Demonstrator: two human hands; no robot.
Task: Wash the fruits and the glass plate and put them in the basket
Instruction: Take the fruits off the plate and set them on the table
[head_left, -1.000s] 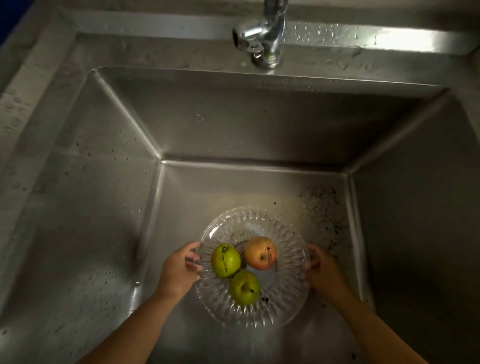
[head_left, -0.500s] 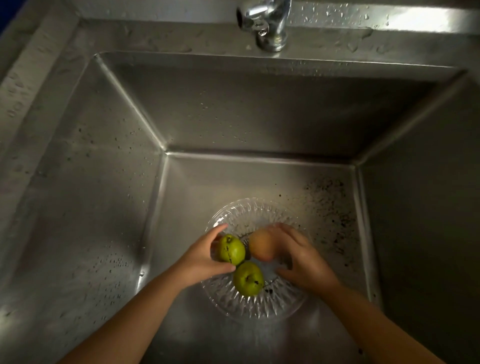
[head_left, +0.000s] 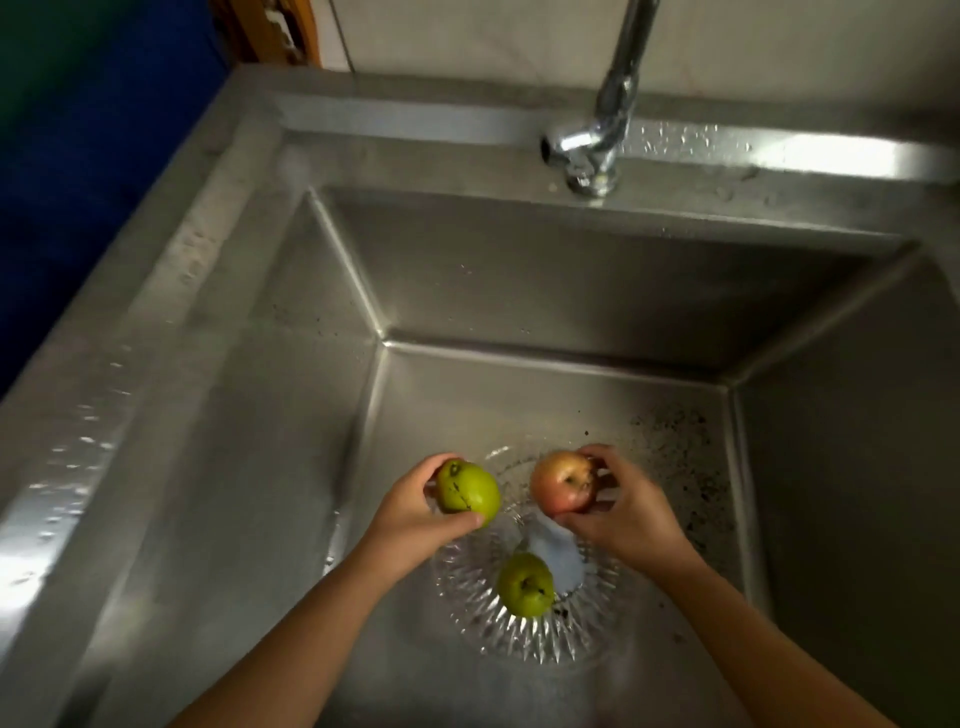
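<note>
A ribbed glass plate (head_left: 524, 642) lies on the floor of the steel sink (head_left: 291, 467). One green apple (head_left: 525, 584) sits on the plate near its front. My left hand (head_left: 415, 514) grips a second green apple (head_left: 467, 493), lifted above the plate's left rim. My right hand (head_left: 623, 514) holds a red-yellow apple (head_left: 563, 488) above the plate's far side. No basket is in view.
A chrome tap (head_left: 597, 140) stands on the sink's back ledge, with no water running. Dark specks dot the sink floor (head_left: 675, 452) to the right of the plate. A tiled wall (head_left: 467, 36) rises behind the sink.
Both hands left the plate's rim, closed on one apple each and lifted them off the plate. The third apple stayed. The camera tilted up.
</note>
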